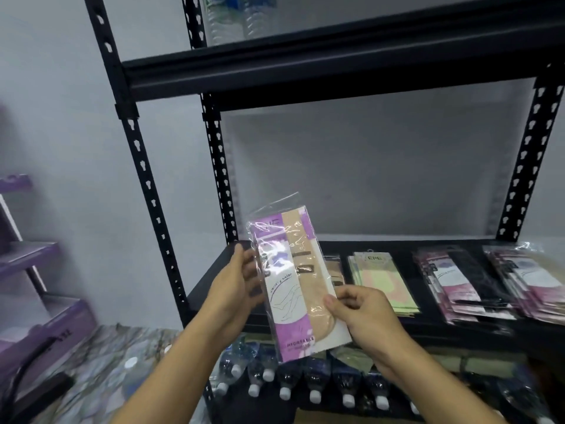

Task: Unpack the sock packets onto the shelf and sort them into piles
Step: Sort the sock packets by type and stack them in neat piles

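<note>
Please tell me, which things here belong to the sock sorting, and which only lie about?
For the job: beige sock packet, held by left hand and right hand; green pile; black and pink pile; rightmost pile; shelf.
Lying about: water bottles below; bottle pack up top; purple boxes at left.

- Behind the held packet [293,286], the fingers of the left hand [229,289] show only dimly through the plastic.
- Just right of the packet, a beige pile [334,270] is mostly covered by it.
- Far right of the packet, the last pile [532,283] runs off the picture's edge.
- Below the packet, the bottles [315,384] are blurred.
- The packet's small print is unreadable.
</note>
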